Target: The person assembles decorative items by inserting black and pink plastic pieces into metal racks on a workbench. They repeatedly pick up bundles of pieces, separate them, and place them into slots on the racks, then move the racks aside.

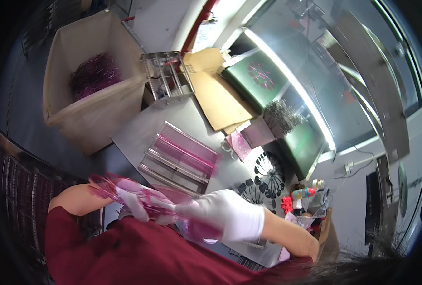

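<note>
My left hand (137, 202), in a white glove, is closed around a bundle of thin, see-through pink plastic pieces (105, 189) that stick out past the wrist. Also gloved in white, my right hand (230, 213) is closed at the other end of the bundle, close beside the left. Motion smears both hands and the pieces, so their exact kind cannot be made out. Just beyond them, on the metal table (131, 135), lies a slotted metal rack (177, 166) with rows of pink see-through pieces along its far part.
A beige tub (97, 121) at the far left holds a shiny purple heap (97, 76). Behind the table's rack are another metal rack (167, 78), cardboard (220, 102) and a green box (253, 71). Black fanned pieces (270, 173) and small bottles (303, 193) are at right.
</note>
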Demonstrator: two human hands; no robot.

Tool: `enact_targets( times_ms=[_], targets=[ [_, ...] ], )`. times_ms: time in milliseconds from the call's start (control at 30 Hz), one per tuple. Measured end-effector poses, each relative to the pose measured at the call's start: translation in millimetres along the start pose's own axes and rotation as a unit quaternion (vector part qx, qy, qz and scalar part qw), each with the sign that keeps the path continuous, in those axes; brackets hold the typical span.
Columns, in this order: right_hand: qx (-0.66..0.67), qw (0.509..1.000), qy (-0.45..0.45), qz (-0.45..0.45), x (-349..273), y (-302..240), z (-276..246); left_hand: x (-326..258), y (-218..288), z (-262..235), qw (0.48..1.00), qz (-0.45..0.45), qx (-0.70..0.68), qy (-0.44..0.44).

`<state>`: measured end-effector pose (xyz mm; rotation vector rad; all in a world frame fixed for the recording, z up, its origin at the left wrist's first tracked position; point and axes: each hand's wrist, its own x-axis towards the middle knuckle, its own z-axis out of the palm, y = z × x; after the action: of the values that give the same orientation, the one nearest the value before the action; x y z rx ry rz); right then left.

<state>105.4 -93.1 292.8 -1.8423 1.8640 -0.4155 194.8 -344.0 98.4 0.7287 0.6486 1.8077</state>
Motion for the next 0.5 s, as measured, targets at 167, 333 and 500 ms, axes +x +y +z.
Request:
enact_targets(
  times_ms=[167, 333, 500],
  targets=[
    [-0.279, 0.959, 0.019, 0.043, 7, -11, -26, 4, 44, -32, 0.975, 0.134, 0.164, -0.064],
    [0.118, 0.959, 0.158, 0.205, 23, 2, -65, 25, 80, -36, 0.94, -0.12, 0.316, 0.055],
    [0.048, 0.97, -0.081, 0.223, 39, -16, -38, 58, 113, -24, 0.849, -0.273, 0.451, 0.04]
  ],
)
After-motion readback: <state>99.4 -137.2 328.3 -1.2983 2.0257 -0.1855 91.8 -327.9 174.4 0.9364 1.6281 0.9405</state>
